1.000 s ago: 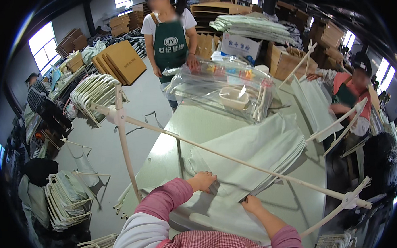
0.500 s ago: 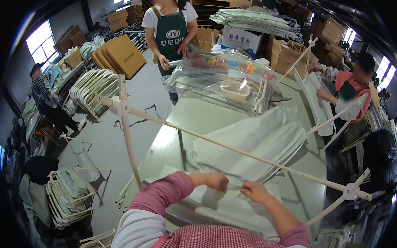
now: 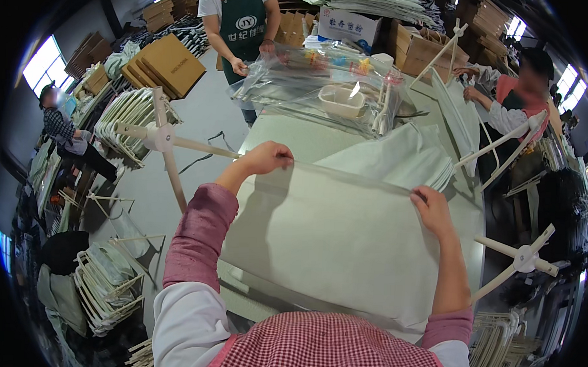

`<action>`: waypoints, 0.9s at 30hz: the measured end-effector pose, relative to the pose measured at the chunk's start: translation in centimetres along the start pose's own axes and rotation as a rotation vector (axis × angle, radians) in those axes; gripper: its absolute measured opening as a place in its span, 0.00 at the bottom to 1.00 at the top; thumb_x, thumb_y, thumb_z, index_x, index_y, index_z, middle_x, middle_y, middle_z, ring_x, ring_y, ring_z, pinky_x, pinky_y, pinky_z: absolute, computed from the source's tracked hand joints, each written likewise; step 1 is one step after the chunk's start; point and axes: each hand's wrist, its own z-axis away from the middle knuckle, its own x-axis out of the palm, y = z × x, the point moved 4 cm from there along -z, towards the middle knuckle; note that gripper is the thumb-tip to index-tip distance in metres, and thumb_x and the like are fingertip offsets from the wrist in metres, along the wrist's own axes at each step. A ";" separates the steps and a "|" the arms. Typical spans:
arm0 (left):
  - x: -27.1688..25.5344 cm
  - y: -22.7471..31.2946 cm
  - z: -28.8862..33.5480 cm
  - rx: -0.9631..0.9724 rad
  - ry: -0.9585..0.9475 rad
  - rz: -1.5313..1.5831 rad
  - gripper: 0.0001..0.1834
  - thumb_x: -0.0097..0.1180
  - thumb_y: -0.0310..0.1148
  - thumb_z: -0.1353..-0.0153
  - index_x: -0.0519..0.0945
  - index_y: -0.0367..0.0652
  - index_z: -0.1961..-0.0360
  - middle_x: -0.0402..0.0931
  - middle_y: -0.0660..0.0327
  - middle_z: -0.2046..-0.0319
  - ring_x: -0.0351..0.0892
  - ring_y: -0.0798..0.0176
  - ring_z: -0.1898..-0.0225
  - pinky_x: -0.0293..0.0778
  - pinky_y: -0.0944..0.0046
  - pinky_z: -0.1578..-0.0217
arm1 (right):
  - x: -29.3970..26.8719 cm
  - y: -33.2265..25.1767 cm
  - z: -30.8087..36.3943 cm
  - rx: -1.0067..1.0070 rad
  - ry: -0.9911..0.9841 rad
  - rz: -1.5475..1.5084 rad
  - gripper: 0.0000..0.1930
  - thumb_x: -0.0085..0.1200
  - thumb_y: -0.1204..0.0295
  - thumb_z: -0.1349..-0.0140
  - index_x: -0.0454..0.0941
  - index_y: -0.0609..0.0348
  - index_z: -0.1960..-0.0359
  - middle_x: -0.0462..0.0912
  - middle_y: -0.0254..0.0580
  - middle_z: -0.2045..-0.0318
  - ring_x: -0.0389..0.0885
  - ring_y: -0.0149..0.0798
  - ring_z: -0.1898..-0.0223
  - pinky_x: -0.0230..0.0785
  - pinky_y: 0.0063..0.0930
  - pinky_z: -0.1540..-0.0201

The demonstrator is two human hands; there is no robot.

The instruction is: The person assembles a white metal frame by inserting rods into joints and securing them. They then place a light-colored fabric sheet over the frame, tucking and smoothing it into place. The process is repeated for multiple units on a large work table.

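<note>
A pale cloth panel (image 3: 331, 231) is spread out in front of me, reaching from my waist up to its far edge. My left hand (image 3: 266, 159) pinches that edge near its left end, beside the cream rod (image 3: 210, 147). Farther right, my right hand (image 3: 432, 208) is closed on the same edge. Between the hands the rod is hidden by the cloth. Cream frame joints with crossed tube ends stand on both sides, a left joint (image 3: 159, 138) and a right joint (image 3: 525, 259). More folded pale cloth (image 3: 393, 155) lies beyond the panel.
Across the table (image 3: 277, 127), a clear plastic bag (image 3: 292, 85) covers several items, including a cream tray (image 3: 341, 101). One co-worker (image 3: 241, 30) in a green apron touches the bag; another (image 3: 514, 95) handles a frame at right. Stacked tube frames (image 3: 132, 124) stand left.
Both hands have moved apart and farther away from me, drawing the cloth up to the rod and spreading it flat. The view has tipped down slightly.
</note>
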 end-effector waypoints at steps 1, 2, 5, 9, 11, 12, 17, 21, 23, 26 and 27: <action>-0.2 -0.5 -0.6 -0.027 0.032 0.031 0.09 0.56 0.35 0.38 0.83 0.43 0.61 0.83 0.63 0.70 0.80 0.62 0.65 0.72 0.61 0.56 | 0.3 0.3 -0.8 -0.083 0.054 0.055 0.09 0.56 0.68 0.40 0.80 0.60 0.63 0.83 0.47 0.67 0.80 0.50 0.64 0.71 0.37 0.59; -0.1 -0.8 -1.3 -0.024 0.069 -0.045 0.10 0.56 0.36 0.38 0.83 0.44 0.61 0.83 0.62 0.69 0.80 0.60 0.64 0.70 0.59 0.54 | 1.0 1.0 -1.5 -0.079 0.041 0.128 0.10 0.55 0.68 0.40 0.80 0.59 0.62 0.84 0.47 0.66 0.80 0.50 0.64 0.71 0.38 0.58; 0.7 -2.0 -2.8 -0.030 0.152 -0.227 0.10 0.55 0.38 0.38 0.84 0.48 0.60 0.84 0.62 0.68 0.81 0.58 0.61 0.64 0.56 0.47 | 3.4 3.0 -2.9 -0.027 -0.009 0.214 0.11 0.53 0.68 0.39 0.80 0.58 0.59 0.84 0.46 0.64 0.80 0.49 0.62 0.71 0.37 0.56; 2.1 -4.1 -4.0 -0.057 0.107 -0.282 0.10 0.55 0.39 0.38 0.85 0.52 0.60 0.84 0.63 0.66 0.80 0.58 0.59 0.59 0.54 0.43 | 6.3 6.4 -2.2 0.255 -0.180 0.061 0.12 0.53 0.67 0.39 0.80 0.57 0.57 0.85 0.44 0.63 0.80 0.46 0.58 0.70 0.35 0.53; 2.6 -5.3 -4.4 -0.091 0.073 -0.263 0.10 0.56 0.39 0.39 0.86 0.52 0.60 0.84 0.63 0.64 0.81 0.57 0.59 0.65 0.56 0.45 | 7.1 7.4 -1.6 0.314 -0.221 0.000 0.12 0.53 0.68 0.39 0.79 0.59 0.56 0.84 0.43 0.63 0.80 0.43 0.58 0.71 0.33 0.53; 2.9 -6.0 -4.5 -0.125 0.042 -0.216 0.11 0.57 0.39 0.39 0.86 0.52 0.59 0.84 0.62 0.63 0.81 0.57 0.59 0.67 0.57 0.47 | 7.3 7.6 -1.5 0.317 -0.223 -0.028 0.12 0.54 0.68 0.39 0.79 0.60 0.56 0.83 0.43 0.64 0.80 0.42 0.60 0.71 0.32 0.54; 3.6 -7.6 -5.0 -0.171 -0.034 -0.109 0.12 0.59 0.39 0.41 0.85 0.49 0.58 0.84 0.59 0.63 0.81 0.57 0.60 0.75 0.62 0.57 | 7.1 6.5 -1.8 0.156 -0.096 -0.052 0.11 0.55 0.68 0.38 0.80 0.61 0.58 0.81 0.43 0.62 0.80 0.41 0.60 0.72 0.30 0.55; 3.1 -6.7 -4.8 -0.046 0.068 -0.136 0.11 0.60 0.41 0.41 0.85 0.46 0.63 0.83 0.59 0.68 0.81 0.56 0.65 0.74 0.60 0.61 | 7.6 3.7 -1.5 0.077 -0.148 -0.191 0.10 0.55 0.67 0.37 0.82 0.60 0.61 0.80 0.43 0.64 0.79 0.42 0.61 0.72 0.31 0.57; 3.2 -6.3 -4.4 -0.128 0.044 -0.126 0.14 0.59 0.44 0.39 0.84 0.45 0.65 0.82 0.57 0.72 0.80 0.53 0.68 0.73 0.57 0.64 | 8.3 2.3 -0.9 0.039 -0.236 -0.217 0.15 0.54 0.61 0.35 0.81 0.60 0.59 0.79 0.44 0.65 0.79 0.46 0.61 0.72 0.35 0.58; 3.1 -5.0 -3.3 -0.078 0.089 -0.250 0.19 0.56 0.49 0.36 0.83 0.43 0.68 0.80 0.54 0.75 0.78 0.48 0.71 0.72 0.54 0.67 | 8.8 1.0 -0.3 -0.039 -0.257 0.147 0.21 0.49 0.51 0.33 0.78 0.61 0.61 0.80 0.48 0.65 0.78 0.52 0.60 0.71 0.39 0.57; 3.0 -4.6 -2.9 -0.030 0.117 -0.309 0.21 0.54 0.50 0.35 0.83 0.42 0.69 0.80 0.53 0.76 0.77 0.46 0.72 0.71 0.53 0.68 | 8.8 1.0 -0.2 -0.011 -0.266 0.213 0.23 0.48 0.50 0.33 0.76 0.61 0.64 0.80 0.49 0.66 0.77 0.53 0.61 0.70 0.41 0.58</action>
